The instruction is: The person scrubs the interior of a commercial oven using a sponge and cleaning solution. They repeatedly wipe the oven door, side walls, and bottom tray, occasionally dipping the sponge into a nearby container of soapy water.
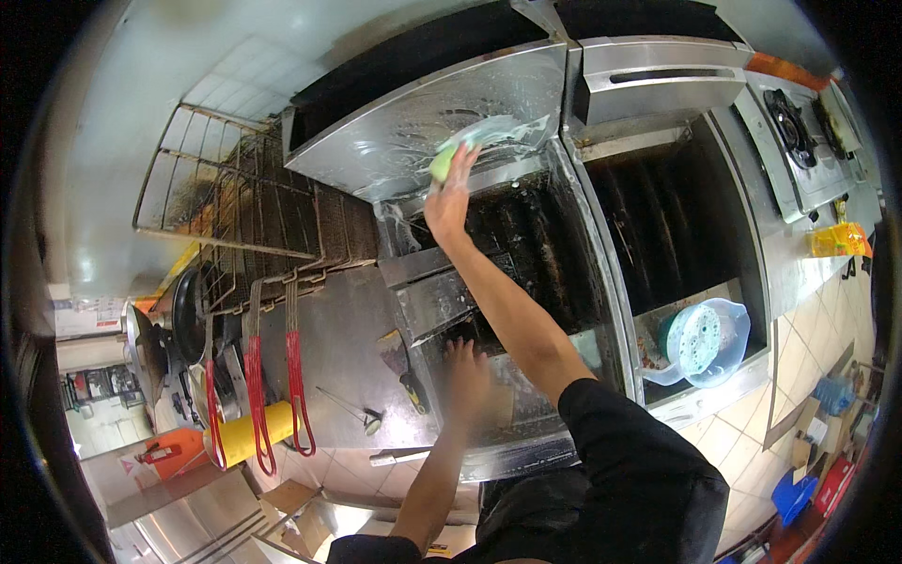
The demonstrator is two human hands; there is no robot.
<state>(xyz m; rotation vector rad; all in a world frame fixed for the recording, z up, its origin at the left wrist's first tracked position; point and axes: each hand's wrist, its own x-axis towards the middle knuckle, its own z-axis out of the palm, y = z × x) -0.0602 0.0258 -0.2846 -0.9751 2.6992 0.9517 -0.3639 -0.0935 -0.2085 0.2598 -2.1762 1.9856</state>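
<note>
My right hand (449, 208) grips a green sponge (442, 163) and presses it to the soapy stainless steel back panel (394, 134) of a deep fryer. White foam (504, 132) streaks the panel beside the sponge. Below my forearm is the fryer's dark, grimy well (542, 240). Lower down, my left hand (468, 374) is blurred over the fryer's front part, fingers apart and holding nothing visible; whether it bears on the metal I cannot tell. To its left, a scraper (402, 366) with a wide, stained blade lies on the steel counter (338, 310).
Wire fryer baskets (282, 211) with red handles (257, 402) stack at the left, handles jutting over the counter. A clear plastic jug (733, 345) holding a teal perforated container (694, 338) sits in the second fryer's front. A gas burner (793, 130) and yellow packet (838, 240) are far right.
</note>
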